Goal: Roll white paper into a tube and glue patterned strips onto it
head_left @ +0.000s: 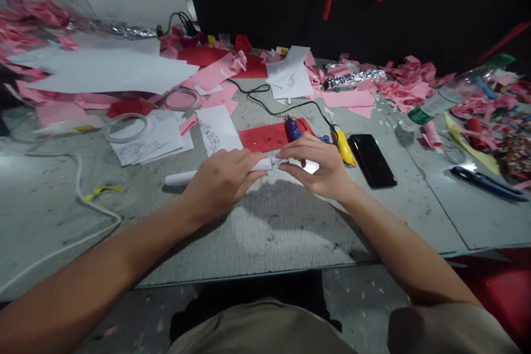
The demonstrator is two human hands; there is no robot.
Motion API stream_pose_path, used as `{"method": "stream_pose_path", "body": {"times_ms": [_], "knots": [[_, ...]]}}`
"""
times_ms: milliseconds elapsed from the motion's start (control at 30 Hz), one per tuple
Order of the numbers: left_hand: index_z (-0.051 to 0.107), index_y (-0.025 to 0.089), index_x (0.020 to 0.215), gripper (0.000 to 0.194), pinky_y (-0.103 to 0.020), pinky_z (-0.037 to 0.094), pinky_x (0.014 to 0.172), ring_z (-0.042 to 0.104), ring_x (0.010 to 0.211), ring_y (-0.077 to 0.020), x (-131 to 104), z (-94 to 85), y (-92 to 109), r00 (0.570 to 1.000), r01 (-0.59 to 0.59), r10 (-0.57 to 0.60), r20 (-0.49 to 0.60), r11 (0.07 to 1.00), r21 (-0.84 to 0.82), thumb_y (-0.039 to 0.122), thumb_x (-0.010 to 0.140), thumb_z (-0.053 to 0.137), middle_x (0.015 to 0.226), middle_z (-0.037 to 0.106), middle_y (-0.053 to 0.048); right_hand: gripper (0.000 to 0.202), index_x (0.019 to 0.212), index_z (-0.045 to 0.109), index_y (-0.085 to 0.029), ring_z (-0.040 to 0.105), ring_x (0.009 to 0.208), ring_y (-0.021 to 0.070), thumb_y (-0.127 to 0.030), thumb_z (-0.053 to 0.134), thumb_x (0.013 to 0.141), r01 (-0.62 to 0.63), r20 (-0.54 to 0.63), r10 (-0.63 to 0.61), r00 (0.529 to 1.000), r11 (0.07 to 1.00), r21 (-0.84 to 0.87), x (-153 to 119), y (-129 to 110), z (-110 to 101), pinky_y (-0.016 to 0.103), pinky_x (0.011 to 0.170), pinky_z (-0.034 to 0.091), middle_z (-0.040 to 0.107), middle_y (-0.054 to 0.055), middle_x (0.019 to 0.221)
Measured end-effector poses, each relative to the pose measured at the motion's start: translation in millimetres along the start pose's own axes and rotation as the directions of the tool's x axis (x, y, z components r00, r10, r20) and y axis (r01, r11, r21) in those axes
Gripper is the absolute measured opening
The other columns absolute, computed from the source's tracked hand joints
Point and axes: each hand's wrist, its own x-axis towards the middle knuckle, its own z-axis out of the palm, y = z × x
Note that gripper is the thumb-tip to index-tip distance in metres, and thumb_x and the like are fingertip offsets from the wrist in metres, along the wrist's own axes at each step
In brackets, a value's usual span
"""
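Observation:
My left hand [222,177] is wrapped over a rolled white paper tube [180,178], which lies nearly level just above the table. The tube's far left end sticks out past the wrist side, and a dark pattern shows near its right end. At that right end my right hand [317,166] pinches with thumb and fingertips. Just behind the hands lie a red paper strip [261,138] and a blue glue gun [293,128], partly hidden by my right fingers. A yellow-handled tool [345,149] is beside my right hand.
A black phone [373,161] lies to the right, with a dark blue cutter [487,183] farther out. Printed sheets [218,127] and a tape roll [125,128] are at left. Pink paper scraps [410,80] and a plastic bottle [440,100] sit at back right; a black cable [286,110] runs behind.

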Motion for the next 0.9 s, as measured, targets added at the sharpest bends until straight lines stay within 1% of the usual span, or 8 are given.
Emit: {"method": "stream_pose_path", "body": {"times_ms": [100,233,300,400,500,567,767,900], "knots": [[0.066,0.017,0.127,0.033,-0.041,0.050,0.084,0.070,0.096,-0.0285,0.1,-1.1,-1.2,1.000,0.004,-0.005,0.017,1.000,0.030,0.039,0.113,0.046,0.104,0.076,-0.011,0.016,0.110,0.080,-0.029,0.068,0.084,0.0201,-0.032,0.082,0.095,-0.112,0.014,0.111,0.994,0.992,0.049,2.1,-2.9,-1.1,0.039,0.075,0.056,0.082,0.004,0.104],[0.065,0.016,0.128,0.030,-0.042,0.049,0.082,0.069,0.093,-0.0284,0.9,-2.1,-2.1,1.000,-0.027,0.025,0.018,0.995,0.097,0.036,0.112,0.049,0.102,0.075,-0.010,0.017,0.108,0.081,-0.027,0.072,0.102,0.0224,-0.037,0.082,0.094,-0.186,0.079,0.176,0.981,0.972,0.145,3.6,-6.4,-3.4,0.035,0.073,0.057,0.080,0.007,0.117],[0.064,0.015,0.129,0.029,-0.042,0.048,0.081,0.069,0.092,-0.0288,1.1,-2.1,-2.3,0.999,-0.046,0.045,0.012,0.992,0.119,0.034,0.112,0.050,0.101,0.074,-0.010,0.016,0.107,0.081,-0.026,0.072,0.110,0.0240,-0.036,0.080,0.096,-0.206,0.099,0.191,0.977,0.964,0.166,3.5,-7.7,-4.3,0.035,0.077,0.059,0.079,0.008,0.122],[0.065,0.014,0.128,0.029,-0.043,0.048,0.080,0.068,0.091,-0.0295,1.0,-1.6,-2.4,0.998,-0.057,0.057,0.002,0.988,0.142,0.033,0.111,0.051,0.101,0.074,-0.011,0.011,0.106,0.080,-0.025,0.071,0.120,0.0272,-0.032,0.075,0.099,-0.227,0.101,0.212,0.972,0.960,0.167,3.0,-9.0,-4.8,0.042,0.090,0.061,0.077,0.010,0.129],[0.066,0.014,0.125,0.029,-0.043,0.049,0.081,0.069,0.092,-0.0296,0.8,-0.8,-2.6,0.999,-0.047,0.046,0.009,0.990,0.134,0.034,0.111,0.051,0.101,0.074,-0.011,0.008,0.103,0.080,-0.026,0.070,0.124,0.0277,-0.029,0.073,0.100,-0.224,0.095,0.212,0.973,0.965,0.141,2.4,-9.8,-3.2,0.048,0.104,0.057,0.076,0.008,0.134],[0.066,0.015,0.125,0.028,-0.043,0.049,0.082,0.069,0.093,-0.0294,0.8,-0.3,-2.8,0.999,-0.033,0.031,0.019,0.992,0.124,0.034,0.111,0.051,0.102,0.075,-0.011,0.007,0.101,0.079,-0.027,0.071,0.123,0.0269,-0.027,0.072,0.100,-0.219,0.079,0.211,0.974,0.969,0.114,1.8,-10.4,-0.5,0.049,0.108,0.055,0.077,0.007,0.133],[0.063,0.015,0.130,0.027,-0.041,0.050,0.081,0.073,0.092,-0.0278,-0.8,0.7,-1.1,0.999,-0.032,0.030,0.027,0.996,0.089,0.031,0.111,0.052,0.104,0.076,-0.010,0.012,0.103,0.078,-0.027,0.072,0.116,0.0267,-0.019,0.069,0.099,-0.153,0.042,0.152,0.987,0.988,0.033,-1.2,-13.9,9.1,0.051,0.104,0.055,0.078,0.008,0.130],[0.063,0.014,0.130,0.027,-0.040,0.050,0.078,0.074,0.088,-0.0276,-2.9,0.3,1.1,0.999,-0.044,0.046,-0.021,0.995,0.091,0.031,0.111,0.055,0.105,0.079,-0.010,0.019,0.107,0.077,-0.026,0.071,0.116,0.0275,-0.013,0.067,0.097,-0.081,0.052,0.082,0.995,0.997,-0.014,-2.1,-15.2,10.2,0.053,0.104,0.054,0.076,0.010,0.133]]}}
